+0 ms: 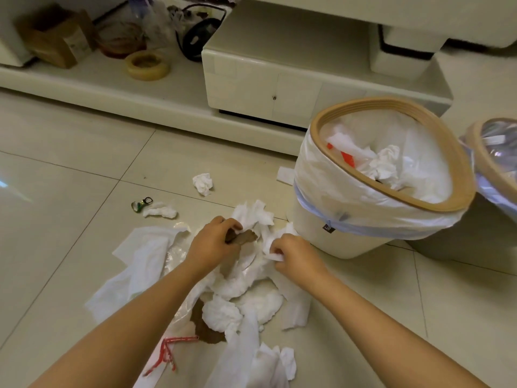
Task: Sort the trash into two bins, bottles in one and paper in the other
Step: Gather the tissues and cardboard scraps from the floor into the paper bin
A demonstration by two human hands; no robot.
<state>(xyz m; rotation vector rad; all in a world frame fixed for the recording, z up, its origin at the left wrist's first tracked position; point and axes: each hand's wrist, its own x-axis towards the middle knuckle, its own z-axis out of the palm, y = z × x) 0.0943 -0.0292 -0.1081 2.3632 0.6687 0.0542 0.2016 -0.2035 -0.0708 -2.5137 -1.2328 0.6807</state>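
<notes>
Left hand: my left hand (pixel 214 242) reaches down into the heap, fingers curled round a torn brown cardboard scrap (pixel 242 237), held to lift it free of the tissue.
Right hand: my right hand (pixel 296 254) is knuckles up beside it, fingertips pinching a wad of white tissue (pixel 275 256).
Paper pile (pixel 246 287): crumpled white paper on the floor tiles (pixel 70 191), directly under both hands, just beside the near bin.
Paper bin (pixel 391 203): lined, already holding crumpled paper; close at hand, I judge, so drops stay short.
Second bin (pixel 492 163): at the right edge, contents unclear.
Strays: tissue ball (pixel 202 183) and a small green scrap (pixel 141 204) lie apart, uncollected.
Bottles: none visible on the floor.
</notes>
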